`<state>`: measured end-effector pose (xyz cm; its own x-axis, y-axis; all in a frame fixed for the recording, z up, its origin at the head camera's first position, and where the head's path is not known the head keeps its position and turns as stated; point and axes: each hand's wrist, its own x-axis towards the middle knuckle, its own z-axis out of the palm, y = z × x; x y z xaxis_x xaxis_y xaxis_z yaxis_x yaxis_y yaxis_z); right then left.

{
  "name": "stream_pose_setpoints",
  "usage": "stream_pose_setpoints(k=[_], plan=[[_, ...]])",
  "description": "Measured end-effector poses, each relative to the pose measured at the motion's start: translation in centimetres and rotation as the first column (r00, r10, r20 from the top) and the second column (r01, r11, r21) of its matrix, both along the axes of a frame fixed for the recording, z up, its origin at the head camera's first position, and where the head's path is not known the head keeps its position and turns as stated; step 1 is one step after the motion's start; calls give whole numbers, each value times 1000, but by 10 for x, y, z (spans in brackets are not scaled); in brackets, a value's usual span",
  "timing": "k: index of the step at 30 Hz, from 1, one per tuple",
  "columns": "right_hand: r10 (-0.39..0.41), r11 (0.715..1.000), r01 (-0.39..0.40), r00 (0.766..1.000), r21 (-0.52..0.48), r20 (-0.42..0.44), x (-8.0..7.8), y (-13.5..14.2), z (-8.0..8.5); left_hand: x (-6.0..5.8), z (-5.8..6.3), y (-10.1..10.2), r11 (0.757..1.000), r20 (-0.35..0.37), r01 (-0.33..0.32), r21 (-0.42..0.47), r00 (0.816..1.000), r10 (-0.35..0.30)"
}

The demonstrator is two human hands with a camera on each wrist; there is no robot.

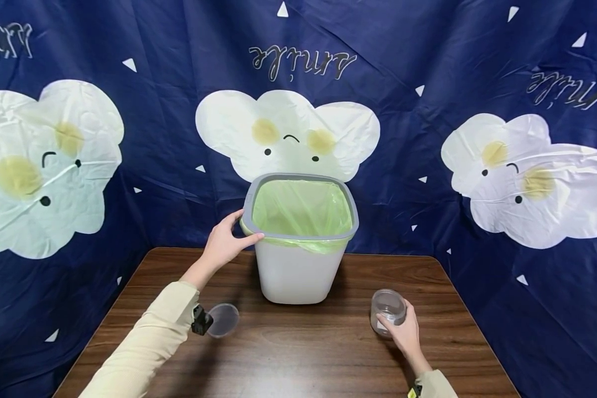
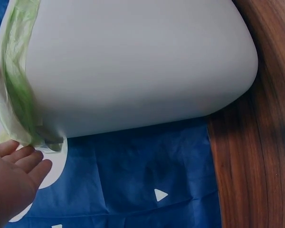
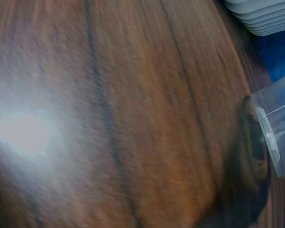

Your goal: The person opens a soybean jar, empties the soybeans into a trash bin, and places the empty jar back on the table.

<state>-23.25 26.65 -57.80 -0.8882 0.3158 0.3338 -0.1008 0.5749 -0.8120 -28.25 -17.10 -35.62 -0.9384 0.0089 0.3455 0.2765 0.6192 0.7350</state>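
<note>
A pale grey trash can (image 1: 298, 273) with a grey rim stands upright at the back of the table, lined with a green bag (image 1: 298, 213). My left hand (image 1: 224, 243) holds the rim at its front left corner, thumb on the front edge and fingers at the side. In the left wrist view, the other fingers of the left hand (image 2: 19, 175) lie loosely beside the bag's folded edge. On the right, my right hand (image 1: 403, 331) grips a clear plastic jar (image 1: 388, 301). Only part of the jar (image 3: 280, 123) shows in the right wrist view; whether its base touches the table I cannot tell.
A clear round lid (image 1: 224, 320) lies on the brown wooden table (image 1: 298, 354), close to the left forearm. Behind and at both sides hangs a dark blue cloth (image 1: 408, 210) printed with white clouds. A bright light reflection shows on the tabletop.
</note>
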Motion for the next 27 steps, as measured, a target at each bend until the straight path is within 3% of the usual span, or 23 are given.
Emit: stream_pose_setpoints(k=[8,16,23,27], plan=[[-9,998,11,999,-56,34,11,1,-11,2,1,0,1000,-4,2,6,1000,-2],[35,996,-32,999,-85,40,15,6,-10,1,0,1,1000,8,9,4,1000,-9],[69,998,-69,997,-2,-19,13,18,7,2,0,2,999,10,19,-32,1000,-19],[89,996,-88,996,30,-22,6,22,23,4,-1,-5,994,8,21,-108,1000,-20]])
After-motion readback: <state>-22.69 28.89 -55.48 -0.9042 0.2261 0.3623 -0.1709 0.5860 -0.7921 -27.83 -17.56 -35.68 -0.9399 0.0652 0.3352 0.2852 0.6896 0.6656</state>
